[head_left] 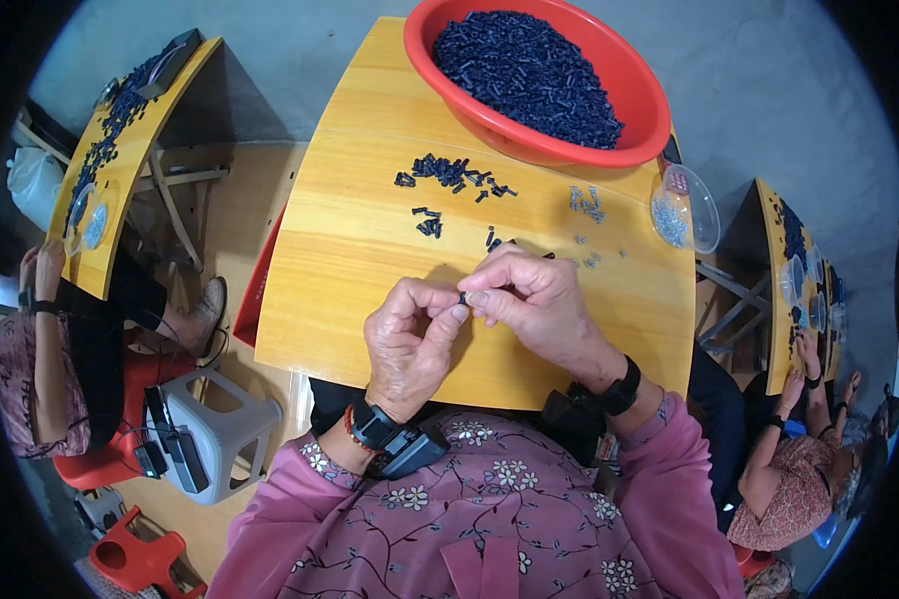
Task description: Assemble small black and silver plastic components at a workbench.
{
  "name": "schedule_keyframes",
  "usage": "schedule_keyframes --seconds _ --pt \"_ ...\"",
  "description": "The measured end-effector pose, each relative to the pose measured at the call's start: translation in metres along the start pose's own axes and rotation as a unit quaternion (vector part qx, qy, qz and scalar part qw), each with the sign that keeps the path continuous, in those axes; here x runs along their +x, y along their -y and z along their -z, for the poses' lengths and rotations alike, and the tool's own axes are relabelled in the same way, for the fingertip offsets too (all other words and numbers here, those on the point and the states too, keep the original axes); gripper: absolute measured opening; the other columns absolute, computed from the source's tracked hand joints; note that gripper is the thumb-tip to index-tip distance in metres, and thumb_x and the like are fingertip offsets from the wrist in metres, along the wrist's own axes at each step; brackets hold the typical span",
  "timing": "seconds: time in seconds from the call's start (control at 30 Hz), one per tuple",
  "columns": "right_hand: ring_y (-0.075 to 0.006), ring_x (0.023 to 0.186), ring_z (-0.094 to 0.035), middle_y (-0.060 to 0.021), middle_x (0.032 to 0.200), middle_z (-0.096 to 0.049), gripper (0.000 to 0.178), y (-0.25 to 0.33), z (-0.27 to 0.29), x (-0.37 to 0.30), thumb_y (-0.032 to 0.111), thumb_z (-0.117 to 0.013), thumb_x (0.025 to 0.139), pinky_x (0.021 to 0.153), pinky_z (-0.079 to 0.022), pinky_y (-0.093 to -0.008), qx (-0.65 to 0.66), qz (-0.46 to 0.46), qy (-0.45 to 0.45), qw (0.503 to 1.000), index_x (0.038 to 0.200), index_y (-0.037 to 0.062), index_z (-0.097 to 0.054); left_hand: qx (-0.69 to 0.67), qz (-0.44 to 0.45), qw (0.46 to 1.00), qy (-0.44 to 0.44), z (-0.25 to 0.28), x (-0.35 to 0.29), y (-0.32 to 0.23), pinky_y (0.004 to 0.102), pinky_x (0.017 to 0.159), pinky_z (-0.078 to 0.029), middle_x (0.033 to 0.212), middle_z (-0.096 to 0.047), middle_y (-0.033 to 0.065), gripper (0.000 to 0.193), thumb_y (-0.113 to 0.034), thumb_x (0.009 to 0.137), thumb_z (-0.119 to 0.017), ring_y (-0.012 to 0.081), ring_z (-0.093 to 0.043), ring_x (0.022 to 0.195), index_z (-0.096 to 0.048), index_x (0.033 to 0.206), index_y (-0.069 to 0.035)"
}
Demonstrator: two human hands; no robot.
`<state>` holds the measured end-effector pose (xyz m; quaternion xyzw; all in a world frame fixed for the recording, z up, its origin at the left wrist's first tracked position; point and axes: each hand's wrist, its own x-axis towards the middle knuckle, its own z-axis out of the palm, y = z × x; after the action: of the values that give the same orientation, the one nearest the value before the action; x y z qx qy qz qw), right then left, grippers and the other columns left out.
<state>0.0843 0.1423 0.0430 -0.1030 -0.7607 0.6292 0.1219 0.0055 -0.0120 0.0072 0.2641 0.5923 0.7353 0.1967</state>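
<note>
While pinched together over the middle of the yellow desk [370, 260], left hand [413, 334] and right hand [534, 299] meet fingertip to fingertip on one small dark plastic piece [462, 298], held just above the wood. Easy to lose: so tiny a part could slip from the pinch, drop and mix with the loose dark pieces [454, 172] or small silvery bits [586, 201] nearby. Behind, red basin [649, 125] heaped with more; clear bowl [704, 215] overhanging the right edge, likely to tip if bumped.

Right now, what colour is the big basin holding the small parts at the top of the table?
Red basin, full of small dark blue-black parts; clearest in the head view.
</note>
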Motion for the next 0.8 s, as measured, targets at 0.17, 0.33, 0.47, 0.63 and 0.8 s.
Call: schedule_keyframes --seconds 0.17,0.33,0.47,0.63,0.8 --pt "-0.0097 0.075 -0.062 -0.0041 0.087 -0.063 0.014 0.004 0.001 0.000 0.000 -0.066 0.085 0.065 -0.051 -0.0232 -0.038 0.024 0.011 0.999 0.099 -0.0014 -0.070 -0.055 0.039 0.998 0.005 0.000 0.000 0.000 0.0207 0.066 -0.046 0.079 -0.061 -0.0002 0.010 0.001 0.090 -0.066 0.0040 -0.054 0.072 -0.057 0.092 -0.001" --pt "-0.0094 0.076 -0.063 -0.0053 0.087 -0.065 0.014 0.010 -0.001 0.000 -0.001 -0.067 0.084 0.067 -0.051 -0.0246 0.054 -0.046 -0.024 0.997 0.097 -0.0006 -0.070 -0.050 0.050 0.997 0.011 0.001 0.000 0.000 0.0208 0.067 -0.047 0.080 -0.062 0.0002 0.010 0.001 0.090 -0.066 0.0040 -0.055 0.072 -0.057 0.093 -0.001" --pt "-0.0108 0.076 -0.064 -0.0058 0.085 -0.066 0.011 0.003 0.000 0.000 -0.001 -0.067 0.083 0.067 -0.051 -0.0247 -0.010 -0.008 -0.016 1.000 0.095 -0.0001 -0.069 -0.072 0.053 0.996 0.011 0.001 0.000 -0.003 0.0213 0.066 -0.047 0.081 -0.062 0.0011 0.010 0.001 0.091 -0.066 0.0047 -0.056 0.072 -0.057 0.093 -0.001" --pt "-0.0159 0.075 -0.066 -0.0070 0.084 -0.066 0.007 0.006 -0.003 0.003 -0.002 -0.067 0.083 0.065 -0.052 -0.0269 -0.102 0.089 -0.017 0.991 0.089 0.0008 -0.067 -0.092 0.065 0.994 -0.002 0.001 0.002 -0.004 0.0220 0.065 -0.050 0.082 -0.064 0.0035 0.009 0.000 0.092 -0.064 0.0068 -0.060 0.070 -0.055 0.093 -0.001" --pt "-0.0180 0.075 -0.066 -0.0073 0.084 -0.065 0.008 0.010 -0.011 0.000 -0.004 -0.064 0.083 0.066 -0.053 -0.0284 -0.126 0.119 0.000 0.985 0.089 0.0000 -0.066 -0.090 0.059 0.994 0.000 0.002 0.000 0.002 0.0221 0.065 -0.051 0.082 -0.064 0.0045 0.008 0.001 0.092 -0.063 0.0069 -0.061 0.071 -0.054 0.092 -0.001"
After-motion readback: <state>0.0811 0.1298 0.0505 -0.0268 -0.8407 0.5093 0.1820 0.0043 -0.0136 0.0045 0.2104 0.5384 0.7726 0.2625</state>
